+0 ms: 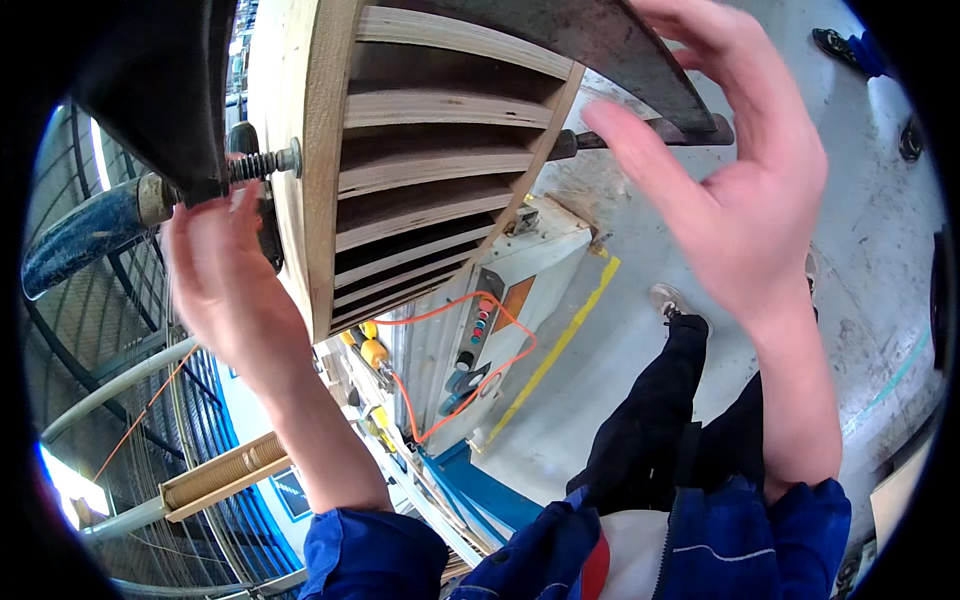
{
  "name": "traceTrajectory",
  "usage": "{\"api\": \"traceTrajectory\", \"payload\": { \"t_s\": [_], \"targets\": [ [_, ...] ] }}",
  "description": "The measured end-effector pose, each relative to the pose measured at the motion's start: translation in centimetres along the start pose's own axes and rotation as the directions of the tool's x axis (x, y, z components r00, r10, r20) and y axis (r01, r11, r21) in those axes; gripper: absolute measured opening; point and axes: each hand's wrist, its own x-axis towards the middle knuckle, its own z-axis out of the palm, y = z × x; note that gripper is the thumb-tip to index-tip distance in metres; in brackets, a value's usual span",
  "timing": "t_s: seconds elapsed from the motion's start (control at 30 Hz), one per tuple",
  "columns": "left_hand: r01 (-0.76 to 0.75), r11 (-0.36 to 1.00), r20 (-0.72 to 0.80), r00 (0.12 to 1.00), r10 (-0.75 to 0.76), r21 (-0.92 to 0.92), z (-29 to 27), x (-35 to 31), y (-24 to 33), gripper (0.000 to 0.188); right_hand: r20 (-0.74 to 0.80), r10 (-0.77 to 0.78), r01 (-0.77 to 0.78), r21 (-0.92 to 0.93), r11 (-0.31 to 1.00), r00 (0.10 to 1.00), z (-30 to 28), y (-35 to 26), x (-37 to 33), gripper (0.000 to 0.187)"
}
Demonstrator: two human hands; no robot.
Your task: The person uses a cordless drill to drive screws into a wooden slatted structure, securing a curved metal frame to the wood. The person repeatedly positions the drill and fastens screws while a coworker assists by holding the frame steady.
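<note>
A slatted wooden frame (pixel 323 170) with several pale, evenly spaced slats stands in front of me. At its left side is a clamp (pixel 205 150) with a dark metal arm, a threaded screw (pixel 265 165) and a worn blue handle (pixel 90 235). My left hand (pixel 225 265), slightly blurred, has its fingers curled at the lower end of that arm, beside the screw. On the frame's other side my right hand (pixel 740 150) is raised with thumb and fingers wide apart. Around it, a dark tapered metal bar (pixel 640 60) and a thinner rod (pixel 650 132) reach into the gap.
Below the frame stands a pale machine cabinet (pixel 535 260) with coloured push buttons and a looping orange cable (pixel 533 345). A yellow line (pixel 555 345) crosses the grey floor (pixel 590 400). Pipes and a wooden rack part (pixel 225 475) lie lower left. Another person's foot (pixel 840 48) shows top right.
</note>
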Motion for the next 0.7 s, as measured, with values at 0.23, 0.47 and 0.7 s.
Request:
{"api": "traceTrajectory", "payload": {
  "t_s": [0.23,0.47,0.7],
  "targets": [
    [0.011,0.932,0.079,0.996,-0.042,0.363,3.0,-1.6,-0.8,0.050,-0.078,0.033,-0.034,-0.017,0.999,0.996,-0.2,1.5,-4.6,0.065],
    [0.050,0.961,0.077,0.994,-0.073,0.273,2.5,-2.2,-0.8,0.040,-0.368,-0.115,0.133,0.025,0.991,0.923,1.3,0.6,-8.0,0.046],
    [0.001,0.966,0.084,0.996,-0.024,0.260,2.3,-2.2,-1.0,0.044,0.568,0.649,-0.807,0.578,0.123,0.506,9.7,-1.2,-10.7,0.038]
  ]
}}
